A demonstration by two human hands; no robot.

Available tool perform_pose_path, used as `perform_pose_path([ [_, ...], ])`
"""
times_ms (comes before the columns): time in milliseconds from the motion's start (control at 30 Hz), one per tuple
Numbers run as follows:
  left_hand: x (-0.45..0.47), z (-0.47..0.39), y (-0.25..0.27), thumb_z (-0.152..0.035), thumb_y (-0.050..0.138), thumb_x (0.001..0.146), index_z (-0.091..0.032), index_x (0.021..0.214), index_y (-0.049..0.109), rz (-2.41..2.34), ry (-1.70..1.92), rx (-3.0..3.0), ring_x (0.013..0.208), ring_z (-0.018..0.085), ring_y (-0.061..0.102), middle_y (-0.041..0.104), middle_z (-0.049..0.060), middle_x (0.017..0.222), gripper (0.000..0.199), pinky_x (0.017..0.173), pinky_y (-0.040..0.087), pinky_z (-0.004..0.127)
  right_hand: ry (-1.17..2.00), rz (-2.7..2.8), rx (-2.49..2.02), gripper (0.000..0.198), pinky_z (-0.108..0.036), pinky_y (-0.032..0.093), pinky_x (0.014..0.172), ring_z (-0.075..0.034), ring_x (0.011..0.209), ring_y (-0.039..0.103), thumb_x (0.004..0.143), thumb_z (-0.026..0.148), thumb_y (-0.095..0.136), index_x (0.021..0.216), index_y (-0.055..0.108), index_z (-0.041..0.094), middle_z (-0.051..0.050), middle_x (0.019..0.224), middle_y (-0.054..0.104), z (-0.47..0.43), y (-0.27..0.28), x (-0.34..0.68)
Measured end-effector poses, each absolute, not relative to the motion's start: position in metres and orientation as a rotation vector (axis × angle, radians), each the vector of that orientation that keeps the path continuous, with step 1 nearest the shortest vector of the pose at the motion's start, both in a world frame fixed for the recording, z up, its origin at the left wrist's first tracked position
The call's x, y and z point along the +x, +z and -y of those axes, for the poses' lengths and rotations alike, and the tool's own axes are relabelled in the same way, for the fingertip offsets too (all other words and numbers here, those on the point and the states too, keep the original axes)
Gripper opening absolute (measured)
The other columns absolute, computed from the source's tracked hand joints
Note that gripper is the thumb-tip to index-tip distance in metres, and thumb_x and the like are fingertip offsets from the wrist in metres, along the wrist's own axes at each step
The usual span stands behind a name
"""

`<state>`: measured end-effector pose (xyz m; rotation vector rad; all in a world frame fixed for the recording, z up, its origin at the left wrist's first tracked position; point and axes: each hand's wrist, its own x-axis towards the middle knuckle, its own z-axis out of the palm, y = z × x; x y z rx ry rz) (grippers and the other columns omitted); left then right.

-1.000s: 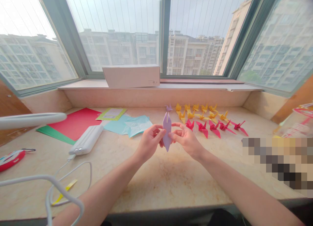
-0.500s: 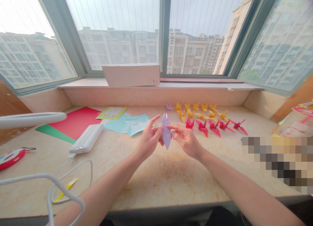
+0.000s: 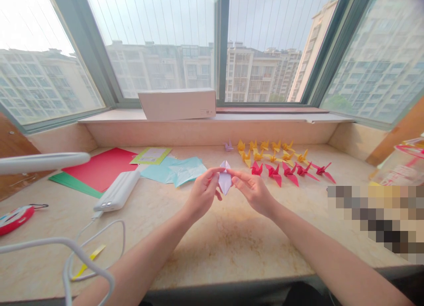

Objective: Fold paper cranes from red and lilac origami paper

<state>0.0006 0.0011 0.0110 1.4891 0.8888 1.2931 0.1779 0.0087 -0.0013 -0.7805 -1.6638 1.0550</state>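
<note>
Between my two hands is a folded piece of lilac origami paper (image 3: 225, 182), held up above the stone ledge, its lower end pointed toward me. My left hand (image 3: 204, 189) grips its left edge with thumb and fingers, the index fingertip lying across the upper part. From the other side my right hand (image 3: 251, 189) pinches the right edge, its index fingertip at the upper fold. Just beyond stand finished paper cranes: a lilac crane (image 3: 229, 145), several yellow cranes (image 3: 265, 145) in rows, and several red cranes (image 3: 274, 172) in front of them.
Left of my hands lie light blue paper sheets (image 3: 187, 170), red paper (image 3: 102, 167) and green paper (image 3: 74, 185). A white power bank (image 3: 117, 191) with a looped white cable (image 3: 124, 235) is nearer. A white box (image 3: 177, 105) sits on the sill. A clear container (image 3: 402, 167) stands right.
The lilac paper looks shorter, its upper points now folded down. My left index finger, stretched out before, has come down onto the paper, and my right index finger has shifted to the upper fold.
</note>
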Motion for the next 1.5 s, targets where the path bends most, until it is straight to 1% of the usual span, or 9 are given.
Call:
perform_pose_path([
  [167,0.0,0.0,0.011,-0.033,0.055,0.091,-0.016,0.111,0.064,-0.877,1.285,1.553,0.059,0.011,0.059,0.065,0.003,0.079,0.028,0.046,0.052,0.021,0.98,1.652,-0.794,0.035,-0.043,0.049,0.098,-0.025,0.106,0.067,0.093,0.04,0.058,0.123,0.067,0.024,-0.008,0.121,0.07,-0.009,-0.001,0.177],
  [300,0.0,0.001,0.01,-0.028,0.059,0.089,-0.017,0.113,0.065,-0.913,1.281,1.597,0.056,0.01,0.058,0.065,0.002,0.077,0.027,0.052,0.052,0.022,0.949,1.658,-0.812,0.033,-0.043,0.051,0.093,-0.024,0.098,0.068,0.09,0.038,0.062,0.12,0.068,0.025,-0.007,0.111,0.073,-0.01,-0.001,0.177],
  [533,-0.003,-0.005,0.004,-0.025,0.065,0.086,-0.02,0.103,0.07,-0.86,1.379,1.69,0.09,0.018,0.063,0.064,0.008,0.105,0.019,0.069,0.055,0.025,0.987,1.624,-0.786,0.032,-0.042,0.05,0.091,-0.025,0.098,0.067,0.089,0.043,0.064,0.114,0.07,0.024,-0.007,0.109,0.073,-0.009,0.0,0.178],
  [733,-0.003,-0.003,0.007,-0.033,0.07,0.084,-0.019,0.094,0.074,-0.814,1.34,1.658,0.098,0.021,0.061,0.062,0.008,0.101,0.019,0.075,0.054,0.027,1.022,1.515,-0.795,0.031,-0.036,0.051,0.082,-0.023,0.089,0.067,0.084,0.048,0.069,0.097,0.072,0.021,-0.008,0.096,0.074,-0.013,-0.006,0.178],
  [867,-0.002,-0.003,0.008,-0.037,0.068,0.085,-0.017,0.086,0.075,-0.821,1.305,1.642,0.096,0.021,0.06,0.063,0.01,0.101,0.022,0.075,0.053,0.029,0.995,1.497,-0.835,0.03,-0.034,0.05,0.076,-0.021,0.082,0.066,0.084,0.049,0.069,0.089,0.07,0.02,-0.007,0.088,0.073,-0.012,-0.007,0.176],
  [1100,0.002,-0.001,0.008,-0.035,0.072,0.082,-0.016,0.085,0.069,-0.823,1.372,1.538,0.09,0.018,0.062,0.066,0.007,0.094,0.02,0.079,0.05,0.03,1.078,1.429,-0.785,0.028,-0.034,0.052,0.078,-0.021,0.083,0.066,0.079,0.047,0.073,0.087,0.065,0.021,-0.005,0.085,0.07,-0.009,-0.009,0.172],
  [1233,0.006,0.001,0.007,-0.031,0.077,0.078,-0.019,0.097,0.058,-0.767,1.411,1.369,0.085,0.016,0.064,0.067,0.002,0.088,0.03,0.075,0.05,0.027,1.068,1.375,-0.778,0.027,-0.035,0.052,0.08,-0.02,0.084,0.065,0.076,0.042,0.075,0.087,0.059,0.023,-0.004,0.086,0.066,-0.01,-0.011,0.169],
  [1367,0.006,0.002,0.008,-0.032,0.074,0.08,-0.019,0.113,0.058,-0.765,1.365,1.394,0.089,0.018,0.065,0.069,0.005,0.093,0.039,0.078,0.051,0.029,1.055,1.318,-0.715,0.03,-0.032,0.052,0.077,-0.018,0.081,0.065,0.075,0.036,0.077,0.09,0.053,0.026,0.0,0.083,0.064,-0.008,-0.009,0.166],
  [1500,0.004,0.004,0.01,-0.037,0.069,0.085,-0.013,0.092,0.069,-0.838,1.348,1.49,0.083,0.018,0.066,0.071,0.008,0.09,0.025,0.076,0.052,0.029,1.052,1.373,-0.728,0.033,-0.033,0.053,0.079,-0.019,0.082,0.066,0.079,0.037,0.075,0.105,0.057,0.026,-0.001,0.083,0.067,-0.005,-0.005,0.166],
])
